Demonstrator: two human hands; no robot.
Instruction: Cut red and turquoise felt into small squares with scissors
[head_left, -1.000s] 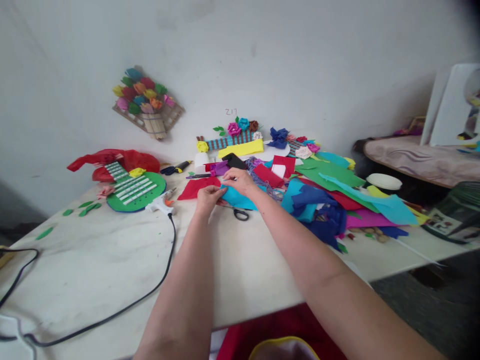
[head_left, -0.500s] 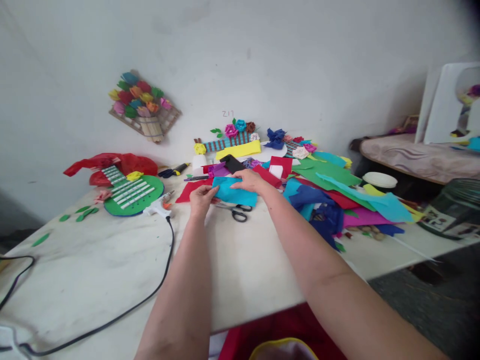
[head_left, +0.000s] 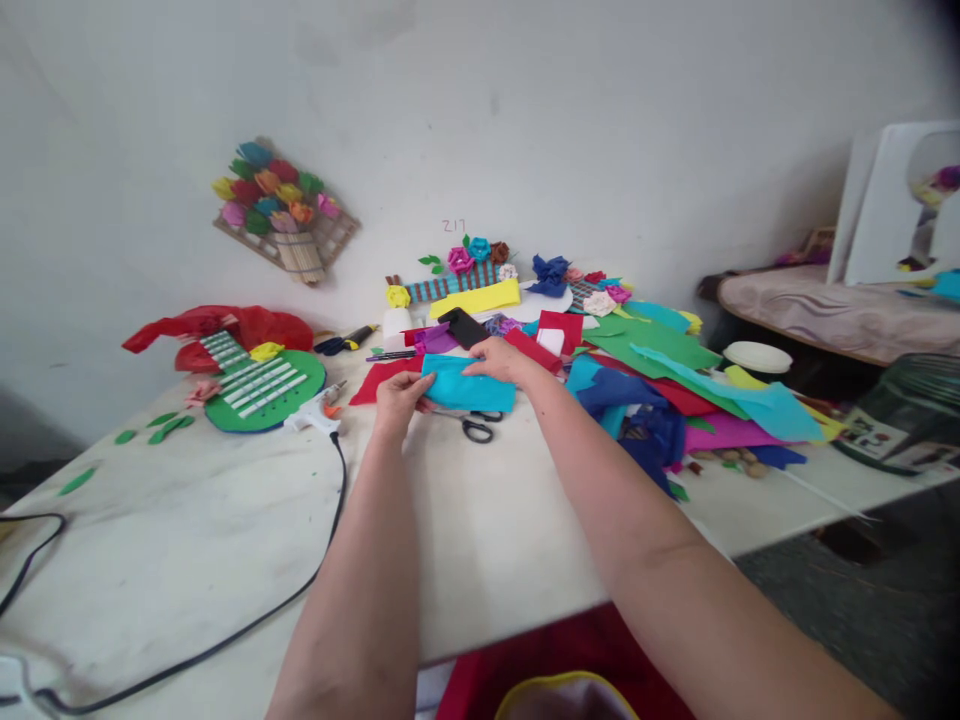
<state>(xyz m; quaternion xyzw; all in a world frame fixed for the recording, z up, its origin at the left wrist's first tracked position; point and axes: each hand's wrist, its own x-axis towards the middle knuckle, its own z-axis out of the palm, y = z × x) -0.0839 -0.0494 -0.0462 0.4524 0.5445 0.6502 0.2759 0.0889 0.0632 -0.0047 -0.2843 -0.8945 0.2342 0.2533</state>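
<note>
Both of my hands hold a turquoise felt piece (head_left: 469,385) above the table. My left hand (head_left: 399,396) pinches its lower left corner. My right hand (head_left: 496,360) grips its upper edge with the fingers closed. Black-handled scissors (head_left: 475,427) lie just under the felt. A red felt piece (head_left: 379,380) lies flat to the left of my left hand.
A heap of coloured felt sheets (head_left: 675,385) covers the table's right side. A white glue gun (head_left: 315,411) with a black cord (head_left: 247,620) lies left, beside a green round craft (head_left: 262,378). A paper flower basket (head_left: 281,210) hangs on the wall. A black phone (head_left: 465,327) lies behind my hands.
The turquoise felt has been lifted off the pile and turned to face me, held between both hands. The scissors beneath it now show more fully.
</note>
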